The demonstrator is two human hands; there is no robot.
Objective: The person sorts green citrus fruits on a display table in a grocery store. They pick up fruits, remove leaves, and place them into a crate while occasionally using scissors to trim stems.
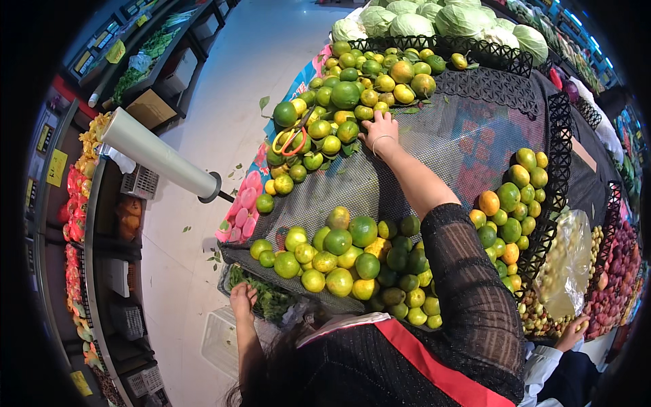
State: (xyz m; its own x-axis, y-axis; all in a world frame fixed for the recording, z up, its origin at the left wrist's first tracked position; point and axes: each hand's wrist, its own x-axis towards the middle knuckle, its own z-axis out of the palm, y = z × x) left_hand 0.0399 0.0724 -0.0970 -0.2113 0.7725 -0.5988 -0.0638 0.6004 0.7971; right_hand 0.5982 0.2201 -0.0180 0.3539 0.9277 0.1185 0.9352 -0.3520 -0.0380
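My right hand (381,133) reaches to the edge of a heap of green-yellow mandarins (346,94). Its fingertips touch or nearly touch fruit there; whether anything is under the palm is hidden. Scissors (292,140) with orange and yellow handles lie on that heap, left of the hand. Loosely curled, my left hand (243,299) hangs low at the stand's left corner with no object visible in it. Beside it are leafy greens (267,296) in a crate. A second mandarin heap (338,241) lies nearer my body, and a third (509,198) along the right side.
Dark mesh cloth (407,168) covers the stand. Black lattice edging (558,137) borders it, with cabbages (407,24) behind. A plastic bag (564,262) lies at right, near another person's hand (573,333). A roll on a pole (163,155) and a white basket (219,336) stand at left.
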